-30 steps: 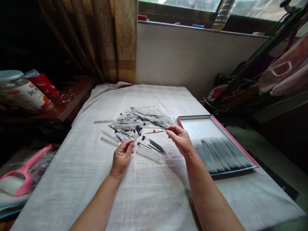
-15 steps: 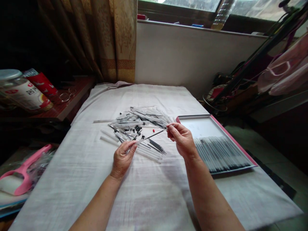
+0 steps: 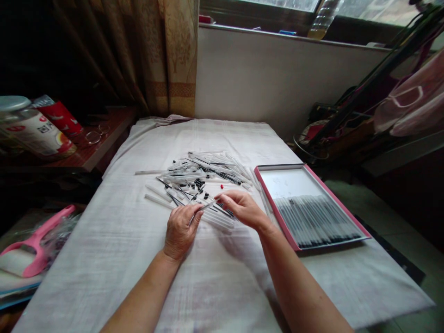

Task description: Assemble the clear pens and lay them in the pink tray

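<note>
Above the near edge of a loose pile, my left hand (image 3: 182,231) pinches a clear pen barrel (image 3: 209,204) between thumb and fingers. My right hand (image 3: 241,208) has its thumb and fingertips closed at the other end of the barrel, on a black pen refill whose length now lies mostly inside the tube; its tip is hidden by the fingers. Behind both hands, the pile holds clear barrels (image 3: 156,202), dark refills (image 3: 222,174) and small black caps (image 3: 199,183). One small red piece (image 3: 222,186) lies just beyond my right hand.
On the right of the cloth-covered table (image 3: 138,277) sits a pink-edged box (image 3: 282,222) with a row of pens (image 3: 319,222) in it. To the left, a shelf holds a jar (image 3: 33,132) and glasses (image 3: 93,136); a pink-handled tool (image 3: 38,245) lies lower down.
My right hand has moved left and slightly down toward my left hand. The dark refill stretched between them has slid into the barrel.
</note>
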Available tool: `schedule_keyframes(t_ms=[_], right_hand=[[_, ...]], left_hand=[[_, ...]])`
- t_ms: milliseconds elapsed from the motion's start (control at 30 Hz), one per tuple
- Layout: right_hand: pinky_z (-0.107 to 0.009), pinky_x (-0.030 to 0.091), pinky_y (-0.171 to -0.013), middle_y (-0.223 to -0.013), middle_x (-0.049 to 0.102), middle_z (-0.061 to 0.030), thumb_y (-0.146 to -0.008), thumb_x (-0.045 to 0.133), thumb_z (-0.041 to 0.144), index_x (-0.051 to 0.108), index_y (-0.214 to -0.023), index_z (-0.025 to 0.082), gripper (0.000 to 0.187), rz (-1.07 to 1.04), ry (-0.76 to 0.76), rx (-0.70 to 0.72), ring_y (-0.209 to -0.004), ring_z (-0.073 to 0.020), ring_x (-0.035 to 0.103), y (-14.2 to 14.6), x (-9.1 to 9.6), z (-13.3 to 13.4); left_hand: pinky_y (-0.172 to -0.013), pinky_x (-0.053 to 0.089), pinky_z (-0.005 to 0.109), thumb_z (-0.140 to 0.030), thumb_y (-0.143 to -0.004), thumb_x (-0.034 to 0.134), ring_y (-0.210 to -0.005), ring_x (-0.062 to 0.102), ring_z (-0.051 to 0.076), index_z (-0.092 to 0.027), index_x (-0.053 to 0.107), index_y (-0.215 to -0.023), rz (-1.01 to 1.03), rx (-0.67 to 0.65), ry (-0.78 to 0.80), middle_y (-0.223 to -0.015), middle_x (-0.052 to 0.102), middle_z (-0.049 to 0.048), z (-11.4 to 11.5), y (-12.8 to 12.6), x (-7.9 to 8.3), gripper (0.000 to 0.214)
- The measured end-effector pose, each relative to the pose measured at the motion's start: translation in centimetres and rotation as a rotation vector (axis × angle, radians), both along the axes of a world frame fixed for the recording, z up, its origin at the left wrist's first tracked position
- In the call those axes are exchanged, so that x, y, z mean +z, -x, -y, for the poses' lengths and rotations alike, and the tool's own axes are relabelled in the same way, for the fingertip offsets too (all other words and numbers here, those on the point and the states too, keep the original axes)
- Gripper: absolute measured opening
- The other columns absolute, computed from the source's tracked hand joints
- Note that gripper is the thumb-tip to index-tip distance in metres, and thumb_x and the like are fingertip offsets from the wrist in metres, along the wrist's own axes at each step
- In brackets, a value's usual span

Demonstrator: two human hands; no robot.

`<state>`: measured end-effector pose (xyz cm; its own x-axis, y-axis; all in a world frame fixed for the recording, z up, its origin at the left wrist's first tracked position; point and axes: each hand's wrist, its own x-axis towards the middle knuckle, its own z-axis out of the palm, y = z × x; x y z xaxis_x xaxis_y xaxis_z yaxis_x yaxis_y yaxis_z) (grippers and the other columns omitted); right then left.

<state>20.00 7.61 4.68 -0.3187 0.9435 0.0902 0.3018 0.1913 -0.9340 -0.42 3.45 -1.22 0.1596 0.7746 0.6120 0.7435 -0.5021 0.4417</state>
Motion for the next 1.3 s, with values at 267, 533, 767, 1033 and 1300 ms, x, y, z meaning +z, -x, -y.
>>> schedule_keyframes(t_ms=[267,533,767,1033,1300], right_hand=[[-0.025,0.047,-0.082,-0.106,0.073,-0.0051,-0.09,0.05,0.022,0.073,-0.106,0.025,0.029,0.778,-0.205,0.02,-0.095,-0.0181,0.067,2.3,-0.9,-2.9],[-0.029,0.048,-0.076,-0.104,0.073,-0.0094,-0.089,0.05,0.029,0.074,-0.1,0.024,0.027,1.101,-0.284,0.151,-0.095,-0.0244,0.068,4.8,-0.4,-5.5],[-0.033,0.049,-0.081,-0.102,0.073,-0.0156,-0.087,0.049,0.017,0.074,-0.097,0.017,0.027,1.129,-0.285,0.249,-0.097,-0.0277,0.067,6.2,0.2,-5.6],[-0.029,0.05,-0.078,-0.1,0.073,-0.0075,-0.089,0.049,0.024,0.07,-0.103,0.021,0.025,0.571,-0.142,-0.053,-0.088,-0.0186,0.068,2.7,-1.6,-4.2],[-0.018,0.034,-0.043,-0.066,0.064,0.0012,-0.065,0.072,0.039,0.066,-0.082,0.018,0.027,-0.455,0.341,-0.292,-0.053,-0.0096,0.054,1.9,-3.5,1.8]], left_hand=[[-0.082,0.046,0.032,-0.028,-0.095,0.051,-0.09,0.065,0.02,-0.02,0.063,-0.105,-0.008,0.08,-0.052,-0.095,0.072,0.007,-0.2,0.2,0.1,0.017],[-0.083,0.044,0.035,-0.027,-0.094,0.053,-0.089,0.064,0.021,-0.021,0.064,-0.103,-0.033,0.097,-0.062,-0.094,0.071,0.0072,-0.4,0.3,0.0,0.016],[-0.082,0.044,0.035,-0.026,-0.093,0.053,-0.088,0.064,0.021,-0.02,0.064,-0.102,-0.054,0.092,-0.07,-0.094,0.071,0.0074,-0.5,0.3,-0.2,0.015],[-0.083,0.043,0.035,-0.028,-0.094,0.052,-0.089,0.063,0.021,-0.021,0.065,-0.102,-0.062,0.103,-0.047,-0.095,0.071,0.0073,-0.5,0.4,-0.2,0.017],[-0.082,0.042,0.034,-0.026,-0.094,0.052,-0.087,0.062,0.02,-0.025,0.068,-0.111,-0.071,0.041,-0.039,-0.095,0.071,0.0059,-0.3,0.0,0.2,0.023]])
